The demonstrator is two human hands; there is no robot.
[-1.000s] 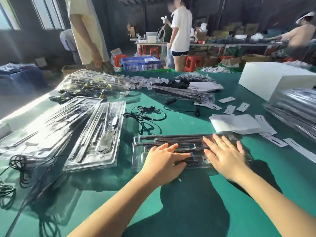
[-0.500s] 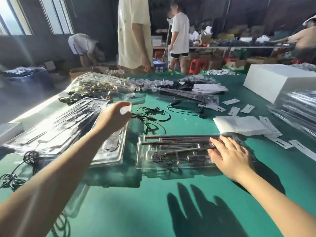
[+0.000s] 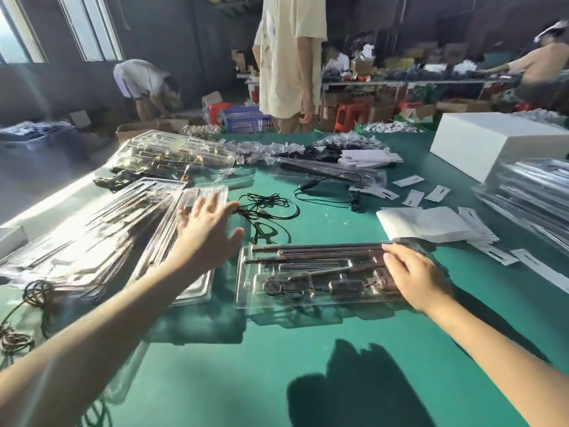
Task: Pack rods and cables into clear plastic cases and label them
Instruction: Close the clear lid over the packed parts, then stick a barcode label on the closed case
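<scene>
Head view: right hand flat on packed case, left hand spread above tray

Hidden, cropped and blurred parts

The right hand covers the right end of the clear case, so the rod tips there cannot be seen. The left hand is motion-blurred and hides part of the case stack under it; whether it touches the stack cannot be told. Both forearms run off the bottom edge. The cable coils are cut by the left edge, the stacked trays by the right. The standing person is cropped at the top. Print on the label cards is too small to read.
</scene>
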